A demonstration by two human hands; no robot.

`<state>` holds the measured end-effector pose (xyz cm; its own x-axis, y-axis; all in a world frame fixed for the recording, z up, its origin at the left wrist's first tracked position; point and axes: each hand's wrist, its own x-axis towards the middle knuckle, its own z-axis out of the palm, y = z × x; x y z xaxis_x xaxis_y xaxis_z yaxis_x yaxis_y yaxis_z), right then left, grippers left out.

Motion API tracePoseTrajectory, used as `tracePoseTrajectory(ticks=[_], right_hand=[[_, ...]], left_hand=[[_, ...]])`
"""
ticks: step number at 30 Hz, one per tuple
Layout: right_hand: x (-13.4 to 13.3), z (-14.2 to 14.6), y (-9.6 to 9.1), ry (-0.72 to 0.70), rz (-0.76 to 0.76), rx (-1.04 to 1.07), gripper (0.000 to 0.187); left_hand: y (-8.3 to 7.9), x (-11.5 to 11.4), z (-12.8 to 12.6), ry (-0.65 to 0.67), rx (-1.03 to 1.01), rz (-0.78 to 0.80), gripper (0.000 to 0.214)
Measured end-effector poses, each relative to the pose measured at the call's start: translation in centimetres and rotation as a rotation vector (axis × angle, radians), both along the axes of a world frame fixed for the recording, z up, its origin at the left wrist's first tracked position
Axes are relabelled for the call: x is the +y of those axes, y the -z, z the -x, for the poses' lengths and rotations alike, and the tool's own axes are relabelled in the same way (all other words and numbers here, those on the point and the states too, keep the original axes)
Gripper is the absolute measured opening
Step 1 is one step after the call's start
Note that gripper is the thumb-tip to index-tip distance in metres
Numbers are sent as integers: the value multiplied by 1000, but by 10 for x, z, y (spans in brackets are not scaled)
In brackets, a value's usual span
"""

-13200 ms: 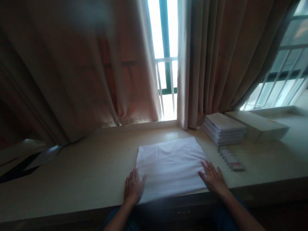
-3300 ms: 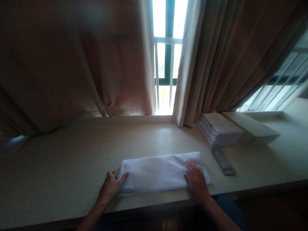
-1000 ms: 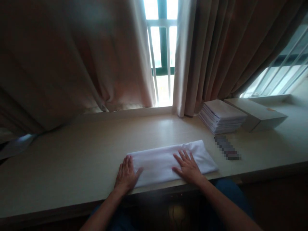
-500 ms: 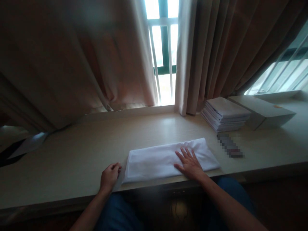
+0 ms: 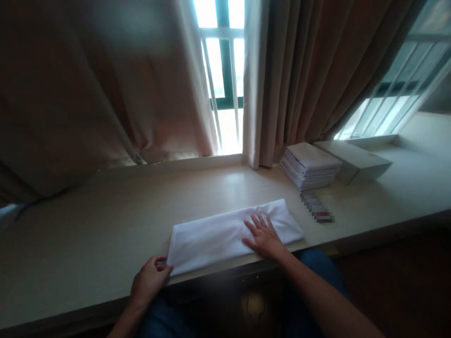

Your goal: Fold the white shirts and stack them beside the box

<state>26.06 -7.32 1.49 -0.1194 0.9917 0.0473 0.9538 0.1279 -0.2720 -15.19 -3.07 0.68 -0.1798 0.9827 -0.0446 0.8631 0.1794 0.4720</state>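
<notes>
A folded white cloth point(image 5: 211, 244) lies flat as a long strip near the front edge of the table. My right hand point(image 5: 262, 234) rests palm down on its right part, fingers spread. At the near left corner of the cloth, my left hand point(image 5: 151, 277) pinches the edge, its thumb on top and its other fingers curled at the side, partly hidden.
Behind the cloth to the right stands a stack of folded white cloths point(image 5: 312, 164), with a pale box point(image 5: 355, 159) beside it. A blurred-out dark oblong object point(image 5: 317, 206) lies in front of the stack. Curtains point(image 5: 296, 84) hang along the table's back edge.
My left hand has gone from just beside the cloth's left end to its near left corner and taken hold there. The right hand stays on the cloth. The view has turned right.
</notes>
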Motion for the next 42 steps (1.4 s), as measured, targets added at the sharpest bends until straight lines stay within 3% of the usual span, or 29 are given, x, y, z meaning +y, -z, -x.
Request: tracePoseTrajectory(ticks=[3, 5, 8, 11, 14, 18, 23, 25, 30, 36, 42], right_hand=[[-1, -1, -3, -9, 0, 7, 75], [-1, 0, -3, -12, 6, 23, 76], [1, -2, -3, -26, 23, 32, 77], [4, -19, -2, -62, 40, 21, 70], [8, -58, 3, 11, 25, -12, 64], [11, -111, 19, 289, -11, -41, 71], [15, -123, 34, 395, -46, -9, 76], [18, -123, 31, 433, -91, 106, 71], [22, -150, 12, 700, -110, 552, 52], [2, -171, 1, 636, 149, 657, 28], [-20, -163, -2, 580, 271, 817, 26]], left_hand=[[-10, 0, -37, 214, 231, -266, 52], [-12, -1, -77, 402, 253, -395, 54], [-2, -2, -133, 619, 303, -399, 60], [18, 0, -158, 646, 356, -363, 59], [31, 3, -156, 663, 376, -343, 61], [30, 4, -150, 681, 388, -338, 61], [27, 2, -153, 670, 398, -353, 61], [26, 2, -154, 667, 395, -361, 60], [24, -2, -153, 650, 372, -431, 61], [21, -9, -153, 649, 329, -512, 58], [20, -10, -154, 654, 323, -522, 57]])
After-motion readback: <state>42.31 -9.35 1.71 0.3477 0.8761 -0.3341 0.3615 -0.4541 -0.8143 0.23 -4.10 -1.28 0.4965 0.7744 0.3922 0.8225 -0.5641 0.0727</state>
